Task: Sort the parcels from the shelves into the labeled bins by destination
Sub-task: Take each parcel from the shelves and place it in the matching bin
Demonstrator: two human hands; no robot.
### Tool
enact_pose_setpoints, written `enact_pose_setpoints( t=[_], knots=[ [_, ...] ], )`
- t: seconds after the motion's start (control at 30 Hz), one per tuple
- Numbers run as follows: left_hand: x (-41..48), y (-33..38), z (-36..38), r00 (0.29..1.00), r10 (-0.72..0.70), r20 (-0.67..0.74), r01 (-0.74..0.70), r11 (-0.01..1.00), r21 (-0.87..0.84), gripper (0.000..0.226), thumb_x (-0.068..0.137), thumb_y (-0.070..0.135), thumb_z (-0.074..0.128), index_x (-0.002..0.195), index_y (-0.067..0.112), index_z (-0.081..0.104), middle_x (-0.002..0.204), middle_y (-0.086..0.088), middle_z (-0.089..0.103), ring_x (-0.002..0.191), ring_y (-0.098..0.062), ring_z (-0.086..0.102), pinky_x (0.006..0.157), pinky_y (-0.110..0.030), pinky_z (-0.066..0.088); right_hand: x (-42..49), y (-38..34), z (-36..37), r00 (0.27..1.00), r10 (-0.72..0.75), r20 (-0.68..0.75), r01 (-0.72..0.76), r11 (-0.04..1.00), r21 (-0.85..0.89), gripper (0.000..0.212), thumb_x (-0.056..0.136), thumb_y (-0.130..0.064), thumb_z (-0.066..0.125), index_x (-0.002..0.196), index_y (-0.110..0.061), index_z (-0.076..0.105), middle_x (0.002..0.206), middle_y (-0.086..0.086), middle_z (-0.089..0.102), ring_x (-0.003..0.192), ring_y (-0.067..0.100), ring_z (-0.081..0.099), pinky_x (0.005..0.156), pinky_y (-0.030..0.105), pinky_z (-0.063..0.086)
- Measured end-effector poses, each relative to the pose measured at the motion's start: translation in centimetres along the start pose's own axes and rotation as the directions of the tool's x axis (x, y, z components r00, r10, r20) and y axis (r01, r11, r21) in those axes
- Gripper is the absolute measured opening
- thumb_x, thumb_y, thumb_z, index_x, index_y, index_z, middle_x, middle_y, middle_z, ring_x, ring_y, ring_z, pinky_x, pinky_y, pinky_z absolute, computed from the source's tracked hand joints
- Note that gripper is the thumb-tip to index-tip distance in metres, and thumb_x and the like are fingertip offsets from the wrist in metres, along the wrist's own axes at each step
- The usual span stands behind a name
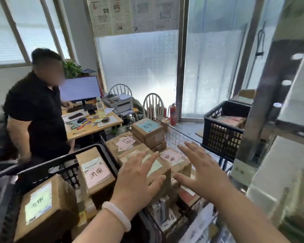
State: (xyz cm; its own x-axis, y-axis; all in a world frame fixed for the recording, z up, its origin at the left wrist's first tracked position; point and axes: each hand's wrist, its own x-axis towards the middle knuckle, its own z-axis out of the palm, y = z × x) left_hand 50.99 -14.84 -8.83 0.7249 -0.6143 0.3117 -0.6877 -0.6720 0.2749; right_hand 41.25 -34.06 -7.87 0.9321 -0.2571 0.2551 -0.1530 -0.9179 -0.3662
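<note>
Head: L grip [139, 178], R grip [198, 171] splayed

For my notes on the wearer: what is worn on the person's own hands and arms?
No sleeves or gloves show on either arm. The left hand has a smooth pale whitish round bangle on its wrist. The right hand and its wrist have nothing worn on them.

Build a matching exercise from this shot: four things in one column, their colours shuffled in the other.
Things:
1. bracelet
2. extinguisher
3. right crate
4. far parcel's label

Colours:
a. blue
b. black
c. white
d. red

Pairs: 1-c, 2-d, 3-b, 4-a.
</note>
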Motion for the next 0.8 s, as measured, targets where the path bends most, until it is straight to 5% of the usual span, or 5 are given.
enact_pose_setpoints(
  t=[0.17,0.27,0.47,0.8],
  knots=[
    [-3.2,3.5,-0.1,0.976,0.217,0.034,-0.218,0.976,0.024,0.072,0.088,0.071,0.036,0.15,0.049,0.006,0.161,0.013,0.009,0.149,-0.016,0.005,0.122,-0.045,0.012,-8.9,-0.8,-1.0,0.984,0.16,-0.076,-0.166,0.983,-0.073,0.089,0.081,-0.078,0.048,0.15,-0.05,0.0,0.161,-0.02,0.0,0.149,0.005,-0.007,0.123,0.035,0.003],
    [-5.7,6.1,0.7,0.925,0.379,0.017,-0.379,0.925,0.013,0.071,0.085,0.073,0.033,0.15,0.046,0.022,0.16,0.01,0.024,0.148,-0.018,0.019,0.12,-0.05,0.018,-14.6,-1.5,-2.0,0.951,0.278,-0.133,-0.296,0.945,-0.141,0.091,0.081,-0.077,0.048,0.15,-0.048,-0.003,0.16,-0.021,-0.003,0.149,0.006,-0.008,0.123,0.034,-0.001],
    [-11.0,12.4,2.5,0.806,0.588,0.062,-0.586,0.809,-0.053,0.067,0.081,0.071,0.039,0.139,0.039,0.048,0.141,0.005,0.054,0.133,-0.023,0.048,0.106,-0.052,0.039,-26.8,-2.7,-4.4,0.835,0.509,-0.212,-0.546,0.816,-0.191,0.082,0.085,-0.074,0.042,0.151,-0.046,0.002,0.154,-0.028,-0.002,0.148,0.003,-0.009,0.119,0.028,-0.008],
    [-16.9,22.4,1.4,0.63,0.775,-0.06,-0.773,0.617,-0.144,0.068,0.079,0.071,0.042,0.136,0.037,0.05,0.135,0.004,0.059,0.126,-0.023,0.055,0.101,-0.051,0.043,-40.0,-3.4,-10.7,0.628,0.673,-0.391,-0.769,0.614,-0.177,0.087,0.084,-0.071,0.05,0.152,-0.046,0.002,0.162,-0.018,0.0,0.149,0.005,-0.006,0.123,0.034,0.001]
  ],
)
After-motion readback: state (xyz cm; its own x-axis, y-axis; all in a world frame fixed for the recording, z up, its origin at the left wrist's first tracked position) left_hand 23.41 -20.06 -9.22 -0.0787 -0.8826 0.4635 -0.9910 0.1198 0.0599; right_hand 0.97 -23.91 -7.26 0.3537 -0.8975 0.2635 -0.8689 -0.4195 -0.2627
